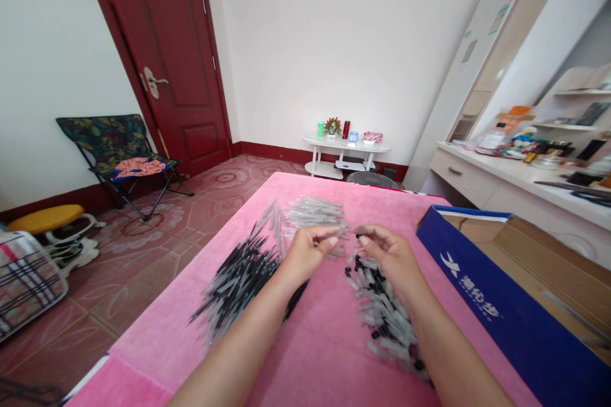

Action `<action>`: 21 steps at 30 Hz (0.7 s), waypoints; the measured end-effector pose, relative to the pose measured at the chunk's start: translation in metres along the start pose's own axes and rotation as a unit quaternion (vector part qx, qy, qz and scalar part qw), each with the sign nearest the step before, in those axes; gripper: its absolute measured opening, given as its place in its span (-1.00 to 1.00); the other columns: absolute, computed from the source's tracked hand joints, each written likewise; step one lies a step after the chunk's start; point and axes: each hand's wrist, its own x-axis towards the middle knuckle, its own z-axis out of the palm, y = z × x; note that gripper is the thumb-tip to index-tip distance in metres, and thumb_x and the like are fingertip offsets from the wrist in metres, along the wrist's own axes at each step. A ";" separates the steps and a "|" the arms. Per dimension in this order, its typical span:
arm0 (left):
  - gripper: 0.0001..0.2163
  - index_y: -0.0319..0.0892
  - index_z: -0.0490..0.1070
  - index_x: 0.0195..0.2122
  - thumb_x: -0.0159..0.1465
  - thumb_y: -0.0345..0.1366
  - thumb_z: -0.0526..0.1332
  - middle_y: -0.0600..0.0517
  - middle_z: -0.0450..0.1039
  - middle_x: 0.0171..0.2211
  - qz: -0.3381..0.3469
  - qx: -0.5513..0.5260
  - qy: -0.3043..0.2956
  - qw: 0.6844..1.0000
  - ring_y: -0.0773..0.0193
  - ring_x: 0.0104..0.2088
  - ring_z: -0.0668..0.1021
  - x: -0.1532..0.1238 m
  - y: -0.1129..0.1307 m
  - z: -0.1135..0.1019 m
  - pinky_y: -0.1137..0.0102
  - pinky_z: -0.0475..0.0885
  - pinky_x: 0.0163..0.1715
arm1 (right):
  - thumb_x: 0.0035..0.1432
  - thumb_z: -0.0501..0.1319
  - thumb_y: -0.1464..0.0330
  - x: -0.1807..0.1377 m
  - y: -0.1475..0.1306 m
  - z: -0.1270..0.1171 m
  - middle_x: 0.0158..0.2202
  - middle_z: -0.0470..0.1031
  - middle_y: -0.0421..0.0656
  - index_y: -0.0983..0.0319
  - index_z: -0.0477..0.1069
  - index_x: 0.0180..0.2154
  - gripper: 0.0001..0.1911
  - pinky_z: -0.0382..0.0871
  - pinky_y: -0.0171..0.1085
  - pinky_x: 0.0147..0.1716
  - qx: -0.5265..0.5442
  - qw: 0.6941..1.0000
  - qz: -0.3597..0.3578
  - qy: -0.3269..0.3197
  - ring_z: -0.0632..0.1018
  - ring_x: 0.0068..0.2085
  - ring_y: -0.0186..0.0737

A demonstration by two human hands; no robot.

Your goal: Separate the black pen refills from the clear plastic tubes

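Over the table, my left hand (308, 251) is closed in a pinch, its fingertips pointing right. Whatever lies between them is too small and blurred to make out. Facing it a short gap away, my right hand (389, 254) pinches a small black-ended piece (358, 235) that looks like a pen cap. Behind the left hand lies a stack of clear pen barrels (312, 208). A heap of black pen refills (238, 276) spreads to the left, partly covered by my left forearm. Below my right hand is a pile of clear and black pen caps (382, 311).
A pink cloth (324, 356) covers the table. At the right edge stands an open blue cardboard box (506, 305), beside a white dresser (470, 181). A folding chair (112, 140) and a yellow stool (45, 219) are on the left. A small white side table (346, 142) stands by the wall.
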 end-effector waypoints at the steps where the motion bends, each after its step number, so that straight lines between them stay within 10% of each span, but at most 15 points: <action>1: -0.75 -0.19 0.49 -0.21 0.06 -0.30 0.21 -0.07 0.50 -0.21 0.016 0.030 -0.013 0.999 0.17 -0.24 0.50 0.000 -0.001 0.000 0.29 0.35 -0.18 | -0.01 0.13 0.30 0.000 -0.006 -0.002 -0.29 0.47 -0.10 0.28 0.38 -0.24 -0.73 0.38 -0.28 -0.41 0.011 1.000 0.006 -0.009 0.48 -0.36 -0.26; 21: -0.73 -0.13 0.48 -0.17 0.11 -0.41 0.13 -0.03 0.51 -0.26 0.094 0.181 -0.070 0.977 0.21 -0.25 0.48 -0.006 0.005 0.003 0.36 0.31 -0.19 | -0.05 0.09 0.47 -0.003 -0.029 -0.010 -0.38 0.42 -0.15 0.25 0.40 -0.40 -0.86 0.31 -0.32 -0.33 -0.202 0.974 -0.092 -0.046 0.44 -0.34 -0.29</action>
